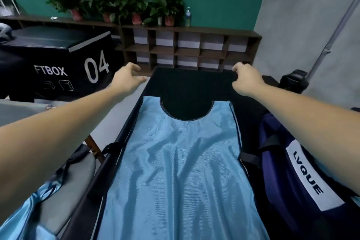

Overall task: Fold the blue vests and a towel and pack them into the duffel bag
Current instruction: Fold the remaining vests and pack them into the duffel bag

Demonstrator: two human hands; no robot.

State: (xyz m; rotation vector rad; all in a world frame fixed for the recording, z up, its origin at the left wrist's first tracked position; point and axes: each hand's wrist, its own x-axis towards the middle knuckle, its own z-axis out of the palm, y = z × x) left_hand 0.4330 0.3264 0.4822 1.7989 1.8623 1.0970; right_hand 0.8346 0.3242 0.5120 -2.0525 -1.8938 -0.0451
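Blue vest [175, 161] is lying flat and unfolded on the dark bench [185, 84]. Left hand [126, 78] is hovering loose and empty, right hand [246, 79] is curling at the far edge, grip unclear. Duffel bag [288, 171] is waiting alongside, so I reckon folding is barely beginning.

The blue vest [181, 171] runs off-frame at 6 o'clock, the duffel bag [276, 181] at 4 (opening unseen). At 2 o'clock the right hand [246, 80] hides its own fingertips.

Light-blue vest [175, 171] lies spread flat, neckline away — navy duffel bag [292, 173] just beside, right.
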